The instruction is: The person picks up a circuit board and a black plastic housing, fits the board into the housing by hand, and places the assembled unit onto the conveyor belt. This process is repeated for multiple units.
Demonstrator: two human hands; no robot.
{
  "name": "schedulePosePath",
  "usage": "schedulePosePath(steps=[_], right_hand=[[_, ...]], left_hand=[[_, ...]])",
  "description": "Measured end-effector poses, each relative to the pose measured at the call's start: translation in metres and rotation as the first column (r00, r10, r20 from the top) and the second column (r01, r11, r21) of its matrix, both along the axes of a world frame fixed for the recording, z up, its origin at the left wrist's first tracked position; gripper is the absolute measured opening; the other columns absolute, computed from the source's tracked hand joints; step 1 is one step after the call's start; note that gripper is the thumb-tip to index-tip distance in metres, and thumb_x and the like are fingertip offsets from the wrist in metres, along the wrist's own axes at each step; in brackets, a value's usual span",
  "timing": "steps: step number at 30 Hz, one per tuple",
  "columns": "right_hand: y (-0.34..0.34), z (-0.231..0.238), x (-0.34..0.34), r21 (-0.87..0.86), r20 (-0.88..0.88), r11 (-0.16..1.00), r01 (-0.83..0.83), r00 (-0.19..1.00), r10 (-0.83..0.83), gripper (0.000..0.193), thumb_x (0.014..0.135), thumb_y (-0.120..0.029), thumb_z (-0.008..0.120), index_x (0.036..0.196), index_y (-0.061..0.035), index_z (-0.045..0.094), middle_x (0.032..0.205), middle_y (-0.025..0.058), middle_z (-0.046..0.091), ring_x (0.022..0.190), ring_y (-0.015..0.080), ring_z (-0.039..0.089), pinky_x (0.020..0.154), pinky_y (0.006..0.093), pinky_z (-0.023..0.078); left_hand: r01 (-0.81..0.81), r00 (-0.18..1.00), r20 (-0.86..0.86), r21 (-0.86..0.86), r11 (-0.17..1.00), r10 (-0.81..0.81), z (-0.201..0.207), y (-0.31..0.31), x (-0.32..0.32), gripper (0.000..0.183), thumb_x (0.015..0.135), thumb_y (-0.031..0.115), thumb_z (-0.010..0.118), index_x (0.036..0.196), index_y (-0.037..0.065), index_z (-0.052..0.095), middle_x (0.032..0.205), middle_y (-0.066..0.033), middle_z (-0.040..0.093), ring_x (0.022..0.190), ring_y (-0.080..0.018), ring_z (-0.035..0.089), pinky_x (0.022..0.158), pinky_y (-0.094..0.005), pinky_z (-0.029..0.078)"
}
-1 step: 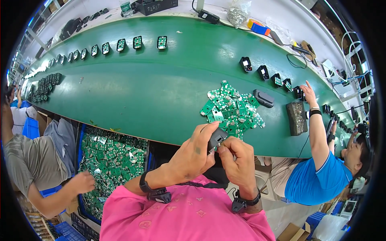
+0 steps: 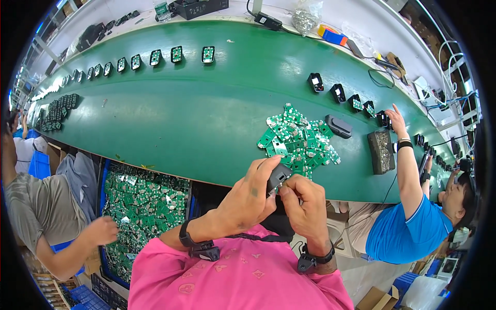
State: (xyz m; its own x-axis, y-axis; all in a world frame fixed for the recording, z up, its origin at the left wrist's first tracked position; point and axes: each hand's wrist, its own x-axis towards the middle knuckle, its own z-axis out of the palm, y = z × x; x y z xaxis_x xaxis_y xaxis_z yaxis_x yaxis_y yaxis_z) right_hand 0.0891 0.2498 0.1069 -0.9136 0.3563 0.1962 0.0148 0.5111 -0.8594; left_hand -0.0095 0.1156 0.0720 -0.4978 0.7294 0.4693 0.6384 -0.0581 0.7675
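My left hand (image 2: 250, 194) is wrapped round a small black plastic housing (image 2: 279, 175), tilted up in front of my chest. At the housing's lower right edge my right hand (image 2: 306, 201) pinches with thumb and forefinger. What lies between those fingertips is too small to make out. Just beyond my hands, a pile of green circuit boards (image 2: 299, 137) lies on the green table (image 2: 206, 124). A dark, rounded plastic case (image 2: 339, 126) rests at the pile's right side.
Black housings with boards (image 2: 207, 55) stand in a row at the far left; more (image 2: 338, 93) line the right. A dark block (image 2: 381, 152) sits near a co-worker in blue (image 2: 408, 232). Beside another co-worker's hand (image 2: 103, 231), a blue-edged bin (image 2: 144, 206) holds boards.
The left co-worker's hand has shifted slightly left and up by the bin. My own hands and the housing have hardly moved.
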Motion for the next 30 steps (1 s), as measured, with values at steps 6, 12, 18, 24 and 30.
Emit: schedulePosePath(steps=[6, 12, 18, 24, 30], right_hand=[[0.004, -0.021, -0.012, 0.053, 0.022, 0.998, 0.044, 0.999, -0.045, 0.007, 0.088, -0.003, 0.065, 0.086, 0.0027, 0.061, 0.074, 0.0113, 0.061, 0.06, 0.021, 0.059, 0.056, 0.032, 0.045], [0.008, -0.048, -0.002, -0.389, 0.057, 0.89, 0.236, 0.971, -0.232, 0.013, 0.095, -0.008, 0.063, 0.086, 0.0008, 0.062, 0.072, -0.0006, 0.061, 0.062, 0.0065, 0.055, 0.055, 0.0225, 0.043], [-0.01, -0.042, -0.001, -0.369, 0.055, 0.884, 0.286, 0.956, -0.287, 0.011, 0.092, -0.003, 0.067, 0.086, 0.0023, 0.06, 0.074, 0.0029, 0.064, 0.056, 0.0071, 0.056, 0.052, 0.0212, 0.045], [-0.013, -0.049, -0.013, -0.4, -0.13, 0.888, 0.228, 0.945, -0.301, 0.008, 0.092, -0.003, 0.068, 0.091, 0.0033, 0.062, 0.068, 0.0012, 0.06, 0.057, 0.007, 0.056, 0.05, 0.0214, 0.044], [0.0, -0.035, -0.014, -0.471, -0.042, 0.839, 0.275, 0.942, -0.332, 0.021, 0.099, -0.012, 0.061, 0.082, 0.0006, 0.061, 0.065, 0.0002, 0.058, 0.053, 0.0054, 0.051, 0.047, 0.0201, 0.037]], left_hand=[[-0.081, 0.98, 0.177, -0.086, 0.993, 0.096, -0.014, 0.006, -0.01, 0.071, 0.086, 0.001, 0.057, 0.147, -0.002, 0.022, 0.133, -0.0298, 0.043, 0.112, -0.0482, 0.053, 0.096, -0.0484, 0.047], [0.16, 0.854, 0.486, 0.094, 0.983, -0.185, -0.029, 0.011, -0.011, 0.073, 0.089, 0.003, 0.05, 0.153, 0.003, 0.016, 0.123, -0.0124, 0.048, 0.106, -0.0183, 0.052, 0.098, -0.0326, 0.042], [0.084, 0.185, 0.937, 0.286, 0.955, -0.297, -0.039, 0.013, -0.013, 0.044, 0.107, 0.05, 0.03, 0.141, 0.022, 0.033, 0.104, -0.0006, 0.051, 0.082, -0.0081, 0.053, 0.062, -0.0242, 0.043], [0.035, 0.21, 0.937, 0.278, 0.96, -0.279, -0.042, 0.02, -0.007, 0.046, 0.107, 0.051, 0.032, 0.141, 0.021, 0.033, 0.101, -0.0006, 0.054, 0.08, -0.008, 0.052, 0.064, -0.0242, 0.045], [0.017, 0.157, 0.937, 0.313, 0.95, -0.312, -0.031, 0.022, -0.006, 0.043, 0.105, 0.042, 0.045, 0.14, 0.019, 0.034, 0.101, -0.002, 0.054, 0.077, -0.0093, 0.054, 0.062, -0.0238, 0.044]])
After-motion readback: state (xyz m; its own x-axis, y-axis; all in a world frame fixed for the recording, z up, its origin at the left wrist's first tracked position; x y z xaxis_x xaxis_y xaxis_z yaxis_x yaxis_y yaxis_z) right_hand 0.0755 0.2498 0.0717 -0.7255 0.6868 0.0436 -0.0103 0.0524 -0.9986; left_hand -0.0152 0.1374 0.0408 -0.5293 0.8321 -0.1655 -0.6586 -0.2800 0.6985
